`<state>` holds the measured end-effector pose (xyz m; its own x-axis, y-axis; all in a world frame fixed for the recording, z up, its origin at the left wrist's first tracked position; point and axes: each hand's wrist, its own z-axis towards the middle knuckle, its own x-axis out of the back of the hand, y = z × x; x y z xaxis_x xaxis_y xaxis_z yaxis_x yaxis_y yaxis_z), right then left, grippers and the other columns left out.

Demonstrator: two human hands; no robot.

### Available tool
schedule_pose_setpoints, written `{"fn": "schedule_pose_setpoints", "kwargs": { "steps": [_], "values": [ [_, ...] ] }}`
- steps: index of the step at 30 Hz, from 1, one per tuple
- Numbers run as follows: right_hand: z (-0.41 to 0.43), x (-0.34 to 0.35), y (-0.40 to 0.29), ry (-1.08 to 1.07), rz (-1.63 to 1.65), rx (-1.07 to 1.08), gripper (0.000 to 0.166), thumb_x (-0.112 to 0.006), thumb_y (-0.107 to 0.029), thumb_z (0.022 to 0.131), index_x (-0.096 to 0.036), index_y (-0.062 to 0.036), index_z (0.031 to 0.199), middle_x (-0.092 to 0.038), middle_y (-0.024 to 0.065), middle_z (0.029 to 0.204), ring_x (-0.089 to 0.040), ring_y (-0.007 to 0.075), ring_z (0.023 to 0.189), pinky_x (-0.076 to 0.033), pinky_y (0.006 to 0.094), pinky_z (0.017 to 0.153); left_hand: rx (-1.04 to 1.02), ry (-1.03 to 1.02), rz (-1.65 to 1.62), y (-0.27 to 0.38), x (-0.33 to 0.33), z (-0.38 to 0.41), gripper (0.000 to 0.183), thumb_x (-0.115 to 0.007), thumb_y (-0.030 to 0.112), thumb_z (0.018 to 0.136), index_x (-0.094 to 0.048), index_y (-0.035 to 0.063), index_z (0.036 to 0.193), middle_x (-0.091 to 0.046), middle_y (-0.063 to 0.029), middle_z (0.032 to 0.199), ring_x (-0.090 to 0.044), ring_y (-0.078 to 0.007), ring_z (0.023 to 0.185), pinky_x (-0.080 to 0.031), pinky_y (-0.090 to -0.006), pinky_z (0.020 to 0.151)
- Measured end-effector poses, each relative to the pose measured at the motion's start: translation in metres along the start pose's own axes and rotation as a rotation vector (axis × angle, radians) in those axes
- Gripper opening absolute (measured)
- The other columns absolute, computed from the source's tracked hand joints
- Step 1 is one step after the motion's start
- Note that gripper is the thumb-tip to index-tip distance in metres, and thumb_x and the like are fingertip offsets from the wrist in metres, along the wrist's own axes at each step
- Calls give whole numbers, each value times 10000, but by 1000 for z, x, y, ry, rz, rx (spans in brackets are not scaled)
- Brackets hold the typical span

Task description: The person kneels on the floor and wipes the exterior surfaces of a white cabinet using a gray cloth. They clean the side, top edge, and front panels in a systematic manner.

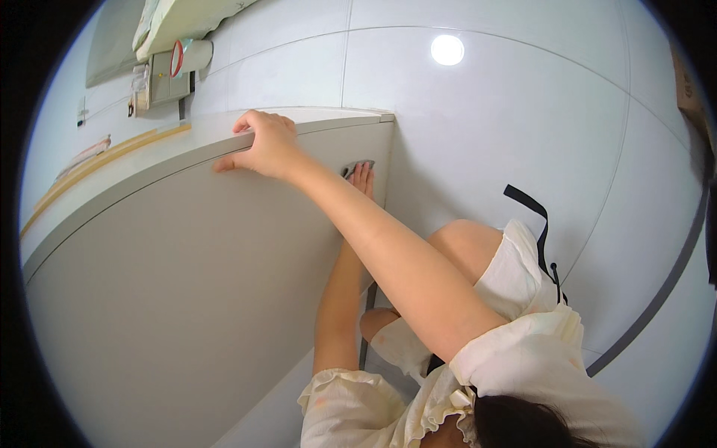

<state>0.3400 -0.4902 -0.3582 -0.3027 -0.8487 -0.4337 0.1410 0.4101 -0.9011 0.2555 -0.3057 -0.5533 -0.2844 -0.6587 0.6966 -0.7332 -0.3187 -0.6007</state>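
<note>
A large grey panel (pixel 185 269) of a piece of furniture stands before me, with a pale surface beyond its top edge. My right hand (pixel 263 143) is hooked over this edge, fingers on the far side and thumb against the near face. Lower down, close to the panel's far corner, my left hand (pixel 363 176) presses a small grey cloth (pixel 353 167) flat against the face. The right forearm crosses over the left arm and hides part of it.
White floor tiles (pixel 504 129) reflect a round light. A red-rimmed bin (pixel 196 56) stands beside a small cabinet (pixel 168 84) at the upper left. A cardboard box (pixel 684 84) is at the right rim. A black strap (pixel 526 201) extends near my knee.
</note>
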Motion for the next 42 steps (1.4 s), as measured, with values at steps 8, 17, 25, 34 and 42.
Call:
{"fn": "schedule_pose_setpoints", "kwargs": {
  "steps": [8, 17, 25, 34, 42],
  "values": [
    [-9, -6, 17, 231, -30, 154, 634, -811, -450, 606, -533, -63, 1024, -523, 87, 1102, -409, 266, 1150, -169, 481, 1105, 376, 375, -44, -59, 122, 35, 573, -464, 294, 897, -324, 205, 1445, -274, -30, 1512, -271, -268, 1370, -210, -415, 1126],
    [-23, -27, 5, 295, -144, 106, 687, -740, -496, 691, -475, -49, 1140, -439, 147, 1227, -296, 384, 1284, -107, 579, 1101, 130, 130, 298, 6, 50, 93, 544, -470, 311, 921, -331, 227, 1440, -276, -17, 1513, -277, -248, 1373, -241, -415, 1099],
    [-16, -21, 20, 265, -215, 96, 740, -632, -604, 748, -426, -58, 1203, -359, 205, 1312, -221, 439, 1320, -106, 614, 1084, 234, 32, -36, 11, 45, 55, 507, -471, 304, 934, -362, 250, 1426, -299, -10, 1504, -290, -221, 1372, -250, -434, 1080],
    [-19, -30, 14, 314, -178, 130, 724, -602, -602, 773, -402, -46, 1192, -345, 226, 1293, -216, 469, 1304, -109, 645, 1064, 165, 212, 267, -2, 58, 105, 527, -477, 322, 933, -364, 179, 1427, -288, -51, 1508, -282, -277, 1371, -287, -438, 1051],
    [-17, -40, 17, 329, -183, 145, 715, -620, -596, 764, -397, -58, 1179, -331, 215, 1296, -213, 476, 1296, -116, 669, 1043, 3, 32, 161, 40, 5, 96, 528, -476, 320, 934, -362, 170, 1428, -288, -53, 1508, -282, -274, 1371, -287, -436, 1052]
  ]
}}
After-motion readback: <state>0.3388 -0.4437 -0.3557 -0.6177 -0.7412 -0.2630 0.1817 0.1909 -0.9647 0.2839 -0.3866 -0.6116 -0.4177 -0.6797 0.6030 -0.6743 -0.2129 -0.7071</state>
